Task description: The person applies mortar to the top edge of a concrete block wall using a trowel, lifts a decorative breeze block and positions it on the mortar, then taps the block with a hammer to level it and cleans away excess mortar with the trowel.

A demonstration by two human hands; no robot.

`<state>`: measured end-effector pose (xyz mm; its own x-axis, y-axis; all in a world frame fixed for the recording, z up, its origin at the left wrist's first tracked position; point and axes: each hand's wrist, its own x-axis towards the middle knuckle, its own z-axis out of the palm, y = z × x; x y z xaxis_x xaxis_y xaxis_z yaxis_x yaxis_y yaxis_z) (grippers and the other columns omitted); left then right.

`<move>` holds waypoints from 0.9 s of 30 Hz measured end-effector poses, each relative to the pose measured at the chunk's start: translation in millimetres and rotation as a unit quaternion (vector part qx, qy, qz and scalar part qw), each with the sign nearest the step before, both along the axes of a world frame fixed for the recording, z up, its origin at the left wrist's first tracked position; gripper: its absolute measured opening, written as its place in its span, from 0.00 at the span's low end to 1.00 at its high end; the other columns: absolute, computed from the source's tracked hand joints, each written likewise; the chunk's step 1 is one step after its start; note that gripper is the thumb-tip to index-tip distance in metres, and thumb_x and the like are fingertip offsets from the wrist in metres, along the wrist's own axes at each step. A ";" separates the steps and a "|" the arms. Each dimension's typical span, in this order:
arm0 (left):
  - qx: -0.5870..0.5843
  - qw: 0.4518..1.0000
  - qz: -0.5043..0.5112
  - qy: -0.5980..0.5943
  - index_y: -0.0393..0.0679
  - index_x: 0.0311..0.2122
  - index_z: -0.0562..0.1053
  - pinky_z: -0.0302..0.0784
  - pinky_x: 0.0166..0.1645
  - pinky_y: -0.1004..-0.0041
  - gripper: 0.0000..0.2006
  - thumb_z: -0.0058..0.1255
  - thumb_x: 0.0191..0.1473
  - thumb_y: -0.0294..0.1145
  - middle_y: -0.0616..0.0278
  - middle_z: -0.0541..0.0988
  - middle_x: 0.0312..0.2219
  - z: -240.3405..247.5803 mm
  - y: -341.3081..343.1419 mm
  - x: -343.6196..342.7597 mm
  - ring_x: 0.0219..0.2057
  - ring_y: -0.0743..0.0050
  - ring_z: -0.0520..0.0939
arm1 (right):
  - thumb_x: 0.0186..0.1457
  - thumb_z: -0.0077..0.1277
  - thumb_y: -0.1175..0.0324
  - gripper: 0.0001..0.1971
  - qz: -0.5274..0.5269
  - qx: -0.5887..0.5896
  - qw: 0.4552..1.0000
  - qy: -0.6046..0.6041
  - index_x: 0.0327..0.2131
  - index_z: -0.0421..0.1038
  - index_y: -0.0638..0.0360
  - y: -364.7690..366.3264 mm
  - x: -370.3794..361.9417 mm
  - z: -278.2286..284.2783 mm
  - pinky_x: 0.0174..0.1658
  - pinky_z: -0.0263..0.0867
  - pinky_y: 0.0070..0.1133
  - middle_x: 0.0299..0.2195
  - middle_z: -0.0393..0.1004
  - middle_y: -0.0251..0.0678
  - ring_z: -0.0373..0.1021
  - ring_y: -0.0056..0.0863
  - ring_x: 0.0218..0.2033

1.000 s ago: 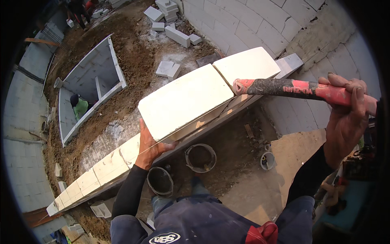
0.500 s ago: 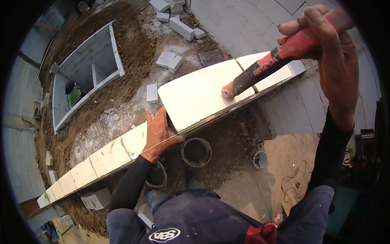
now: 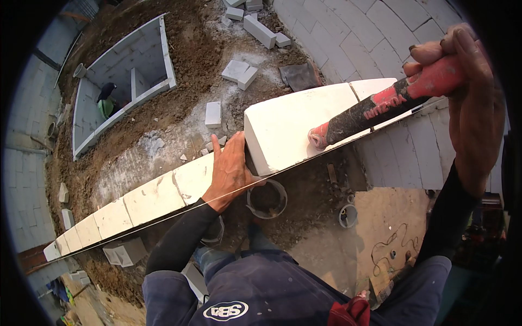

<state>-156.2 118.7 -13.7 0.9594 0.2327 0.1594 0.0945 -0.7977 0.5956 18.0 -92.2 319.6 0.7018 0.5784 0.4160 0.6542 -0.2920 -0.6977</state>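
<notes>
The right hand (image 3: 470, 103) is clenched round the red grip of a mallet (image 3: 375, 108), whose head rests on the top face of a large white block (image 3: 296, 127). The left hand (image 3: 231, 174) lies flat and released, fingers against that block's near end. Left of this hand a row of white blocks (image 3: 136, 204) already stands along a taut string line (image 3: 163, 217). By my judgement the current block is placed but not yet tapped level; loose blocks (image 3: 239, 70) beyond wait.
</notes>
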 end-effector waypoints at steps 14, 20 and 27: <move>0.013 1.000 0.005 -0.001 0.40 0.65 0.56 0.37 0.68 0.25 0.57 0.78 0.31 0.47 0.51 0.71 0.57 -3.0 3.4 -6.9 0.61 0.48 0.71 | 0.68 0.46 0.57 0.17 0.027 0.013 1.000 0.008 0.42 0.72 0.64 14.9 -3.8 -12.5 0.46 0.74 0.27 0.37 0.78 0.44 0.78 0.30 0.37; 0.000 0.999 -0.038 -0.011 0.41 0.64 0.61 0.36 0.68 0.26 0.52 0.76 0.33 0.44 0.51 0.72 0.56 -7.4 2.7 1.2 0.61 0.43 0.71 | 0.69 0.47 0.57 0.17 0.013 0.092 0.987 -0.128 0.43 0.72 0.64 41.6 -18.8 -20.4 0.34 0.73 0.20 0.27 0.75 0.34 0.75 0.21 0.28; 0.021 0.999 -0.043 -0.010 0.39 0.54 0.70 0.57 0.58 0.44 0.38 0.73 0.36 0.42 0.51 0.78 0.48 -7.2 3.5 -7.2 0.50 0.46 0.77 | 0.68 0.50 0.58 0.17 0.014 0.086 0.989 -0.116 0.47 0.71 0.65 8.0 31.7 1.7 0.37 0.73 0.22 0.30 0.76 0.33 0.74 0.21 0.31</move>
